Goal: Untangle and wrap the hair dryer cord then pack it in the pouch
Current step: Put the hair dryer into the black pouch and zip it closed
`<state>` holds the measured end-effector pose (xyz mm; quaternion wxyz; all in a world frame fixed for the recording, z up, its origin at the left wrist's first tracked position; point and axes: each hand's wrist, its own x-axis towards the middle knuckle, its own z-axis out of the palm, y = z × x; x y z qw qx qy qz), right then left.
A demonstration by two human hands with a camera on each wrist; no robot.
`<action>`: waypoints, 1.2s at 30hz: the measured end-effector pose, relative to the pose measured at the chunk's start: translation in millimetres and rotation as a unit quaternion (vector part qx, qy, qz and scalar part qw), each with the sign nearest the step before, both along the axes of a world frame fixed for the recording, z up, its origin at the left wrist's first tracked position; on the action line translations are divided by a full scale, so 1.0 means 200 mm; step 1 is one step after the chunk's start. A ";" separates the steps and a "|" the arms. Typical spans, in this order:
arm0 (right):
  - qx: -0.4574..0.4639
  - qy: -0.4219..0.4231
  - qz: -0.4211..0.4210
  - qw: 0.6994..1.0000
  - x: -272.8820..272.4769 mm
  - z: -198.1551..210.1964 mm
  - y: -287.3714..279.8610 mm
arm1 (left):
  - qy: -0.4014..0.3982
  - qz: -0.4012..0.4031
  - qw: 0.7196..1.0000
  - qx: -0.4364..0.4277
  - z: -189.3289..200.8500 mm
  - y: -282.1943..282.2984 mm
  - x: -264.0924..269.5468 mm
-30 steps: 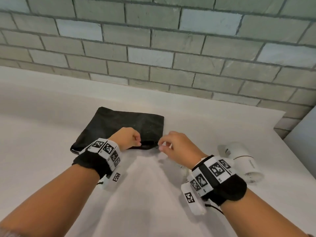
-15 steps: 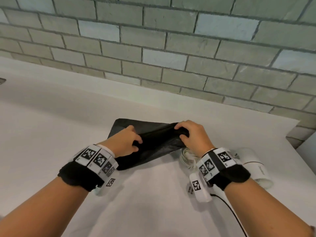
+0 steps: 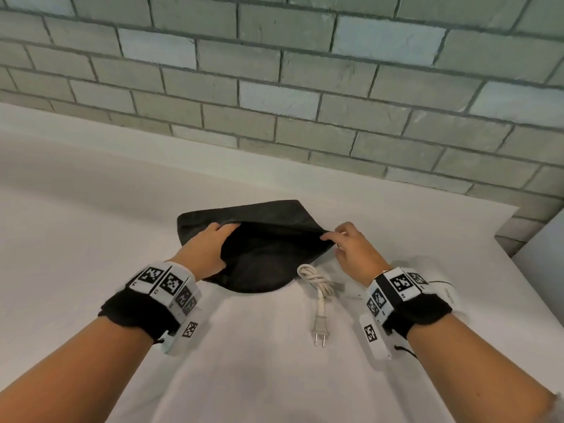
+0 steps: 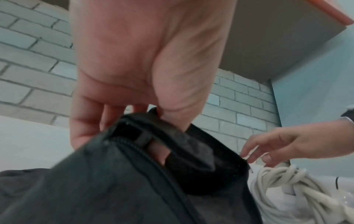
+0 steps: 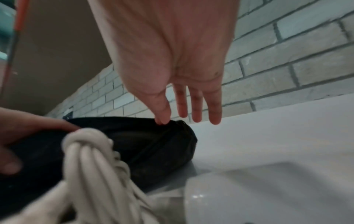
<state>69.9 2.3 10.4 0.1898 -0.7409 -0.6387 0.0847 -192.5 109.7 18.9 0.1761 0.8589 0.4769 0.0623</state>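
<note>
A black zip pouch lies on the white counter with its mouth held wide. My left hand grips the left rim of the mouth, thumb inside and fingers over the top flap. My right hand pinches the right corner of the rim between thumb and forefinger, its other fingers straight. The white cord lies wound in a knotted bundle just in front of the pouch, with its plug pointing toward me. The white hair dryer lies at the right, mostly hidden behind my right wrist.
A grey brick wall runs along the back of the counter. The counter ends at the right, where a pale panel stands. Bare counter surface lies to the left and in front of the pouch.
My hands have moved apart and spread the pouch mouth, which was pinched flat a second ago. The cord bundle and plug now show in front of it.
</note>
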 end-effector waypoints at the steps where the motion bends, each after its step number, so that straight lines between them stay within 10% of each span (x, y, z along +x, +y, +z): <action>1: 0.030 0.018 -0.002 0.999 -0.02 0.02 -0.02 | -0.007 0.012 1.000 -0.001 0.00 0.00 0.02; 4: 0.054 0.055 0.027 0.997 -0.08 0.07 -0.07 | -0.036 0.047 0.998 -0.017 0.02 0.01 0.05; 8: -0.161 -0.002 0.059 0.985 -0.15 0.03 -0.14 | -0.048 0.042 0.997 -0.035 0.03 0.01 0.08; 16: 0.010 0.035 -0.031 0.999 -0.01 -0.10 -0.14 | -0.042 0.032 0.998 -0.038 0.03 -0.01 0.06; 36: -0.213 -0.034 -0.060 0.975 0.11 -0.11 -0.15 | -0.042 0.016 0.998 -0.042 0.04 -0.01 0.03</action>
